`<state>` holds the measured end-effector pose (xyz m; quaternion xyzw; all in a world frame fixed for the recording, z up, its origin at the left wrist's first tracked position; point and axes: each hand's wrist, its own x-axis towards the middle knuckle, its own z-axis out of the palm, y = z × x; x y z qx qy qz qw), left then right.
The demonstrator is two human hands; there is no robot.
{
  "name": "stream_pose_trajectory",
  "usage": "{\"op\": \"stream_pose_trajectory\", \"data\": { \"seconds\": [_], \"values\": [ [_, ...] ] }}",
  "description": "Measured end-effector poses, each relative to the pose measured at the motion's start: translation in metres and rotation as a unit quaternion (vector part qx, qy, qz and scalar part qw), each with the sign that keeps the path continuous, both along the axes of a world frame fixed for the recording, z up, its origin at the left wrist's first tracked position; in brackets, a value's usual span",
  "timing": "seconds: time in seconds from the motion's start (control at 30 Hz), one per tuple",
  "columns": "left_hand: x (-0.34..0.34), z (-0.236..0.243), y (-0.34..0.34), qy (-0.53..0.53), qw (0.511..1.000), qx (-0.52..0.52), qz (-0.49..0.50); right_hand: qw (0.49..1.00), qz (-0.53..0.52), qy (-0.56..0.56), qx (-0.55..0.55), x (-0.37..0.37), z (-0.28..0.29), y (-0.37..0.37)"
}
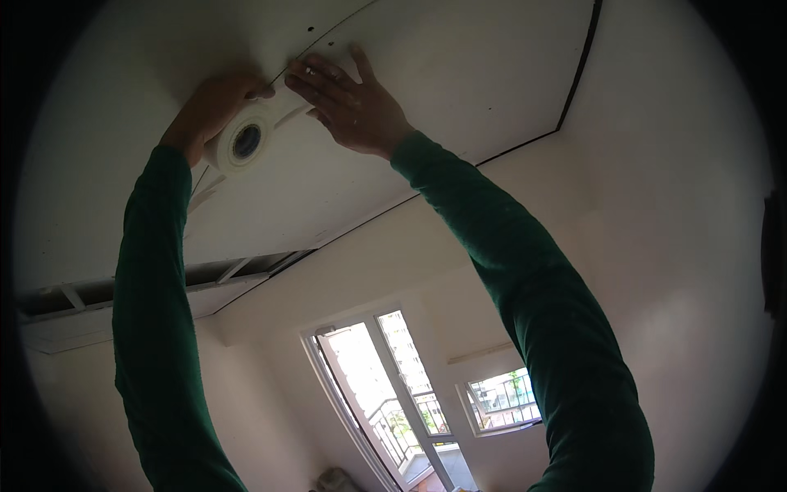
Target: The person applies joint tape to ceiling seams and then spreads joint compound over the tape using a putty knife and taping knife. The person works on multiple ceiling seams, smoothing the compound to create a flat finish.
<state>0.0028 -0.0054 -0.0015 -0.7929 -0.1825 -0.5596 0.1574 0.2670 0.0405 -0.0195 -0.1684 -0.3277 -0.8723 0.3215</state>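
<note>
Exposes pale framing bars inside a long dark slot toward the left end of the ceiling. Reaches up past it in a dark green left sleeve. Holds, in the left hand, a whitish tape roll just under the ceiling, well in from its edges, with the hollow core facing the view. Has the left grip clamped on the tape roll, with some fingers hidden from sight. Runs a thin dark seam slantwise across the ceiling, close by both hands, with pale strips beside it; cannot tell whether tape or smear.

Lays the right hand against the ceiling, near the tape roll, with the right grip spread apart and white flecks on the fingers. Shows, lower down, a tall glazed door and, right of it, a small window. Stretches upward in the matching right sleeve. Ends in a pale wall, divided from the ceiling's right edge by a black gap.
</note>
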Motion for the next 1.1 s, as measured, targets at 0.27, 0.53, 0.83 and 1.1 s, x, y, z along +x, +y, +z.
{"op": "stream_pose_trajectory", "data": {
  "seconds": [0.27, 0.53, 0.83, 1.1],
  "values": [
    [0.01, 0.001, 0.003, -0.017, 0.998, 0.018, -0.061, 0.979, -0.014, 0.152, 0.135, 0.142, 0.006, -0.179],
    [-0.001, 0.008, 0.02, 0.003, 0.998, 0.022, -0.059, 0.952, 0.157, 0.119, 0.235, 0.144, 0.021, -0.216],
    [0.006, 0.015, 0.016, -0.049, 0.998, 0.036, -0.036, 0.999, 0.039, -0.024, 0.009, -0.002, 0.011, -0.021],
    [0.023, -0.033, 0.04, -0.027, 0.875, 0.408, 0.26, 0.983, 0.046, -0.1, 0.15, -0.015, 0.031, 0.002]
  ]
}}
